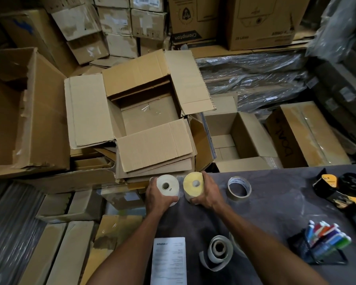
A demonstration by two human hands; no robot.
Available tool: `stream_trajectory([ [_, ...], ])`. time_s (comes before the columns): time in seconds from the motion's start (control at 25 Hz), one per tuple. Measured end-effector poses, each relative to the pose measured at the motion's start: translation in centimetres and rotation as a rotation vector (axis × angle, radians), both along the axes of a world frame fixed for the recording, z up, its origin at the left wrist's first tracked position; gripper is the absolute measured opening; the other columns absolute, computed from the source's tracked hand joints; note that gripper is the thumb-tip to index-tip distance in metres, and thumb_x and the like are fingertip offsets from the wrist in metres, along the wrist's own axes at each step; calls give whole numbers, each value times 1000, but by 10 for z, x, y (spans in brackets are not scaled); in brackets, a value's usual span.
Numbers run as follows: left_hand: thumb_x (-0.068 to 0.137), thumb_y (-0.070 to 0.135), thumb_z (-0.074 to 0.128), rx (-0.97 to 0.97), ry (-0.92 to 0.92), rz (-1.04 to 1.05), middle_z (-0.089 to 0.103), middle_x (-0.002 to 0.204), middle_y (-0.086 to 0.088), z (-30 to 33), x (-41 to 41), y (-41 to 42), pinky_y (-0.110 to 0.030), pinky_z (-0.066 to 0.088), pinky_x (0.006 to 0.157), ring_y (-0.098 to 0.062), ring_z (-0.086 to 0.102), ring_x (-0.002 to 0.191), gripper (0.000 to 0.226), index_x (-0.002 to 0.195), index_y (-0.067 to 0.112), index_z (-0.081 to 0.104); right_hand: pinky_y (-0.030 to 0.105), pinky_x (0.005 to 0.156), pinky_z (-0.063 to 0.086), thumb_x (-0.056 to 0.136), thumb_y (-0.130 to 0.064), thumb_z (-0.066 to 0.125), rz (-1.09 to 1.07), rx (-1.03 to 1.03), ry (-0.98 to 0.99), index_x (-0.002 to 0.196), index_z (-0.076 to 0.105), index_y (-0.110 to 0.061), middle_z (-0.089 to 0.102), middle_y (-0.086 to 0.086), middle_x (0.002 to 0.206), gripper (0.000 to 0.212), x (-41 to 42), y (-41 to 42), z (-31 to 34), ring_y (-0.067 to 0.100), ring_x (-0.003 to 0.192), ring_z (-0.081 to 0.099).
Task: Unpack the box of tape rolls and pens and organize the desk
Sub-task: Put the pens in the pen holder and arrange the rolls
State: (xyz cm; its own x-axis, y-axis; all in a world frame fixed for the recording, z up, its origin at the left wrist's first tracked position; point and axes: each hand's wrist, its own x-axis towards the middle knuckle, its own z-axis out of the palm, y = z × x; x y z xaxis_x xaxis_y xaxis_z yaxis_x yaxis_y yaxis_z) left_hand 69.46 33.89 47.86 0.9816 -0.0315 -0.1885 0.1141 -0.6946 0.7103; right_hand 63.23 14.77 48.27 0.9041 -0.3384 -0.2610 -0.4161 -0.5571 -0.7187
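Two thick paper-wound rolls stand side by side at the far left edge of the dark grey table (275,194), their hollow cores facing up. The white roll (167,186) is gripped by the left hand (157,197), fingers wrapped round its outer left side and thumb at its near edge. The pale yellow roll (193,185) is gripped by the right hand (207,193) in the same way on its right side. The two rolls sit just beside each other, nearly touching.

To the right of the yellow roll, a ring of clear packing tape (239,189) lies flat on the table, apart from the hand. Nearer the person, a partly unwound roll of grey-beige tape (219,249) rests with its loose tail curling to the left. Left of it lies a white printed sheet of paper (169,261), reaching the near edge of the view.

At the right side of the table, a black mesh holder (319,251) is tipped over and filled with coloured pens (329,236). Beyond it lies a black and yellow tape dispenser (335,189).

Past the table's far edge, a large open brown cardboard box (146,112) sits with all four flaps spread; its inside shows only bare cardboard. A smaller open cardboard box (234,138) stands to its right, and stacked cartons fill the background.
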Motion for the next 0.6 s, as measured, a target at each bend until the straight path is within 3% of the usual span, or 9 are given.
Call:
stream_trajectory([
  [0.16, 53, 38, 94, 30, 69, -43, 27, 158, -10, 0, -2, 4, -47, 37, 110, -32, 29, 143, 134, 156, 17, 12, 43, 113, 39, 48, -48, 91, 1, -20, 19, 154, 14, -22, 39, 4, 152, 134, -10, -5, 9, 26, 140, 39],
  [0.28, 52, 48, 93, -5, 34, -9, 20, 158, -8, 5, -19, 4, -49, 37, 109, -31, 27, 143, 138, 157, 20, 8, 38, 108, 39, 55, -42, 91, -38, 11, -68, 147, 30, -18, 47, 1, 141, 113, -32, -6, 22, 20, 131, 43],
  [0.44, 61, 38, 91, -116, -216, 81, 34, 142, -10, 17, -61, -1, -41, 43, 93, -30, 37, 128, 108, 149, 21, 31, 35, 101, 47, 64, -42, 88, -111, 115, -183, 129, 48, -29, 55, -10, 124, 78, -65, -8, 27, 12, 118, 53],
  [0.6, 72, 21, 86, -283, -340, 97, 52, 131, -9, 29, -99, -12, -31, 47, 90, -28, 48, 122, 63, 128, 18, 57, 34, 91, 55, 78, -29, 79, -215, 110, -228, 117, 60, -19, 64, -5, 109, 44, -94, -13, 40, 16, 106, 62],
])
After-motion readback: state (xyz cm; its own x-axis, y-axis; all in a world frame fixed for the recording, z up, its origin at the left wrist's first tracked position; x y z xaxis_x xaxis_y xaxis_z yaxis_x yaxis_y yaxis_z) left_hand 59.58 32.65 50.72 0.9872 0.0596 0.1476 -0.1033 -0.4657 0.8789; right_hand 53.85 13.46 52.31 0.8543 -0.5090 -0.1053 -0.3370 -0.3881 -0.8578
